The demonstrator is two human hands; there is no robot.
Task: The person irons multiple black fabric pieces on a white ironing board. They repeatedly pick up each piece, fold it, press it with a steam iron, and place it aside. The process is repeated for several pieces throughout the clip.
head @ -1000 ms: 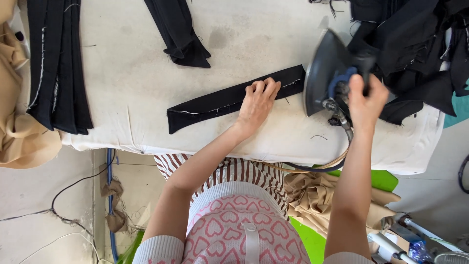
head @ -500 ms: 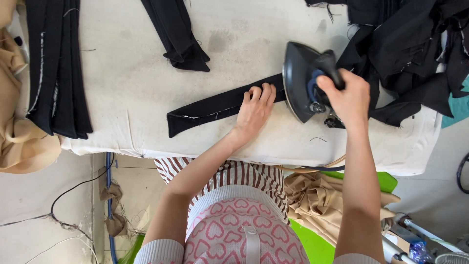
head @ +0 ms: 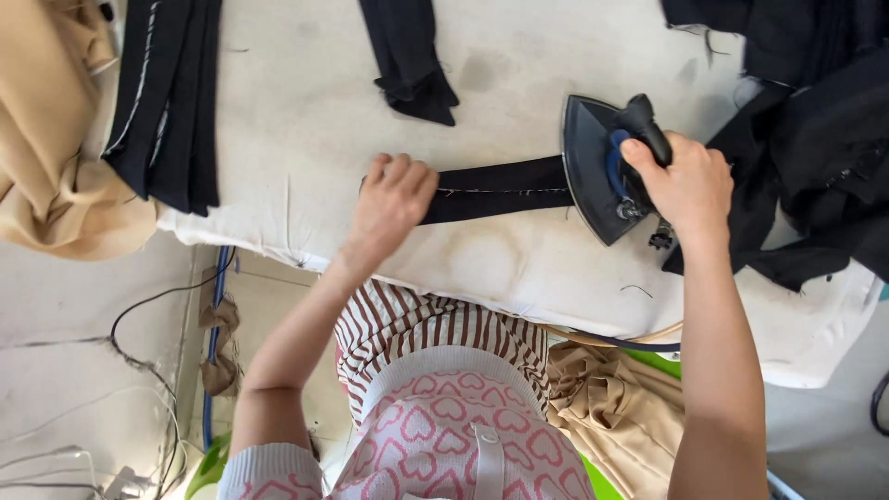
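Note:
A long narrow black fabric strip (head: 505,190) with a pale stitch line lies flat on the white padded ironing table (head: 306,120). My left hand (head: 391,202) presses down on the strip's left end, fingers spread over it. My right hand (head: 687,190) grips the handle of a dark grey steam iron (head: 593,176), which sits sole-down on the strip's right end.
A stack of folded black pieces (head: 167,102) lies at the table's left, beside tan cloth (head: 51,130). Another black piece (head: 412,56) hangs at the top middle, and a black fabric heap (head: 815,139) sits at the right. Cables (head: 148,315) run across the floor; tan cloth (head: 616,407) lies below.
The iron came down from tilted onto the strip's right end. My left hand slid from near the iron to the strip's left end. The view shifted.

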